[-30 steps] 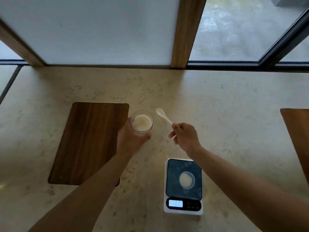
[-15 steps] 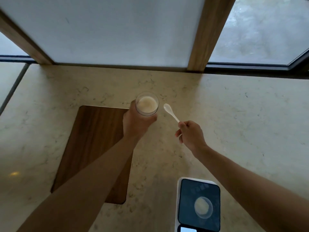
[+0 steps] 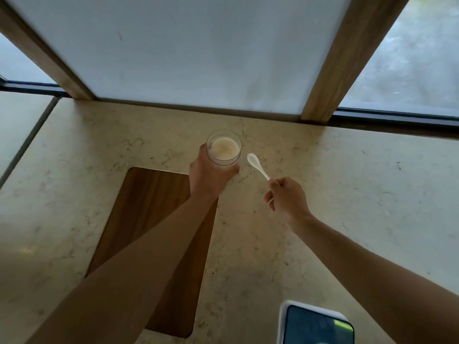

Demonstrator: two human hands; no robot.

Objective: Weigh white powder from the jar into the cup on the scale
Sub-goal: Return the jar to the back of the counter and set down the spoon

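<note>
Far back on the counter [image 3: 347,184], our left hand [image 3: 208,177] wraps tight around the jar [image 3: 224,151] of white powder. Our right hand [image 3: 288,198] pinches the spoon [image 3: 257,165]. Its handle slants up and left, so the bowl sits just right of the jar mouth. We think 1 short dip comes next. Only a corner of the scale [image 3: 316,326] shows; the cup is hidden.

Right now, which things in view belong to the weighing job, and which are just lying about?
Belong to the job:
- jar of white powder, held in the left hand
- white spoon, held in the right hand
- scale, cut off at the bottom edge; the cup is out of view

Lying about:
- wooden board, under the left forearm
</note>
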